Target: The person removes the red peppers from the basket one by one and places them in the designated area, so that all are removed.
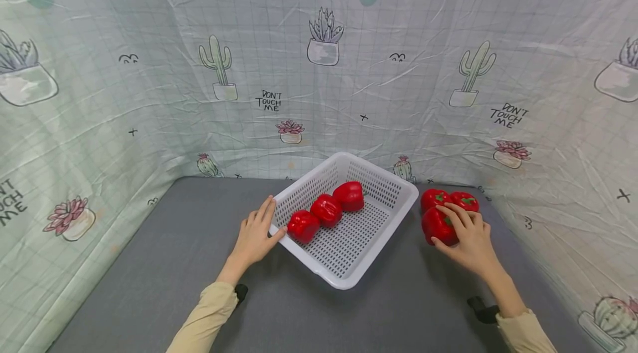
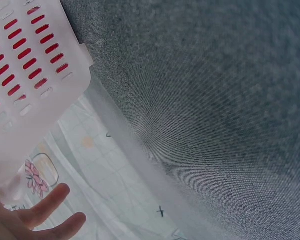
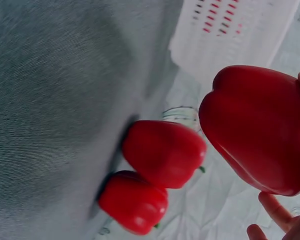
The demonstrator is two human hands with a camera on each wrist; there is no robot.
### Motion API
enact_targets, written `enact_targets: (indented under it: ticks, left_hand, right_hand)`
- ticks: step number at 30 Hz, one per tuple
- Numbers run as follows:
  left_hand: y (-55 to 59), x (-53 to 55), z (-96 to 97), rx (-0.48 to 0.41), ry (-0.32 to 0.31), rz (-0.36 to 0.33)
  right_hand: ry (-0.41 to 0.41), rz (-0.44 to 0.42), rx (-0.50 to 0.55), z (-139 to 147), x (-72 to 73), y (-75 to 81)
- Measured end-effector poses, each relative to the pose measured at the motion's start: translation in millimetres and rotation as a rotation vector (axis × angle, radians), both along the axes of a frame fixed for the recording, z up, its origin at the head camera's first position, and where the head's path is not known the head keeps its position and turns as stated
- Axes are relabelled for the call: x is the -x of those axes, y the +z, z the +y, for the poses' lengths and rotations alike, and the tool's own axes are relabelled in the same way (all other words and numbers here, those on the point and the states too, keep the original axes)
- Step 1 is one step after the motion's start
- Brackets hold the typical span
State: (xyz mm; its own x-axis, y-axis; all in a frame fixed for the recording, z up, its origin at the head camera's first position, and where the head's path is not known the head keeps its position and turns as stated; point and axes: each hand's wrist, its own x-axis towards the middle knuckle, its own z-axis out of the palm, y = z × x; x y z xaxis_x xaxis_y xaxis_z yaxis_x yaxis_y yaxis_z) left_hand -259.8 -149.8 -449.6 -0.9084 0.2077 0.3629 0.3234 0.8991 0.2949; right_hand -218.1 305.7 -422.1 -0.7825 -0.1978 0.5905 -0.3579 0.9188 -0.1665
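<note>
My right hand grips a red bell pepper between thumb and fingers. In the right wrist view this pepper looks raised above the table. Two more red bell peppers stand just beyond it, the left one and the right one, both with green stems. My left hand holds the left rim of a white perforated basket, its thumb over the edge. Some of its fingers stretch out past the rim. Three red peppers lie in a row inside the basket, the middle one among them.
A dark grey tabletop lies under everything. Pale cactus-print cloth hangs at the back and along both sides, close behind the basket and the peppers on the right.
</note>
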Motion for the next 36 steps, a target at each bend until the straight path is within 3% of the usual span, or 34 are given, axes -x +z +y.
enact_targets:
  ticks: [17,36]
  left_hand:
    - [-2.0,0.3,-1.8,0.002,0.0,-0.008]
    - [-2.7,0.9,-1.8,-0.013,0.001,0.0]
  right_hand:
    - [-0.037,-0.06,-0.03,15.2,18.0,-27.5]
    - [-0.056,-0.147,-0.045,22.1,24.2,-34.1]
